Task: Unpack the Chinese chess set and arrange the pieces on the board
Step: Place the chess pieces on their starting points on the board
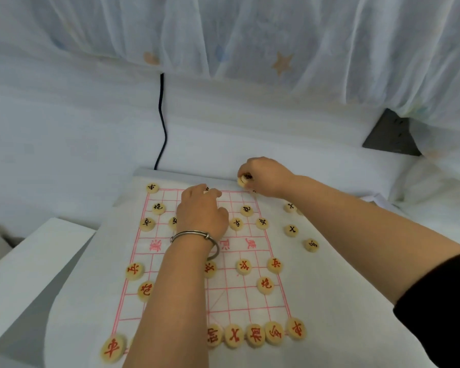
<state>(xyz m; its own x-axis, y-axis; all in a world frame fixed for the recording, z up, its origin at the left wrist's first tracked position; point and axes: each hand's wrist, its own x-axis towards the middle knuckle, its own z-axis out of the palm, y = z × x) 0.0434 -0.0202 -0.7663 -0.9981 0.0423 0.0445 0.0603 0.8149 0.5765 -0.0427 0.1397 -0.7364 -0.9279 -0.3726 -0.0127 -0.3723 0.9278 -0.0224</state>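
Observation:
A white cloth board [250, 298] with a red grid lies in front of me. Red-lettered wooden pieces [254, 335] line its near edge and near rows. Black-lettered pieces [158, 207] stand on the far rows. My left hand [201, 213], with a metal bangle on the wrist, rests over the far middle of the board, its fingertips closed on a piece [205, 190] at the back row. My right hand [266, 176] hovers at the far right corner, holding a black-lettered piece [243, 179]. Three loose black pieces [291, 230] lie off the grid to the right.
A white table edge [24, 261] shows at the left. A dark cable [162, 120] runs down the white wall behind the board. A sheer curtain [276, 43] hangs above, and a dark triangular object [391, 136] sits at the right.

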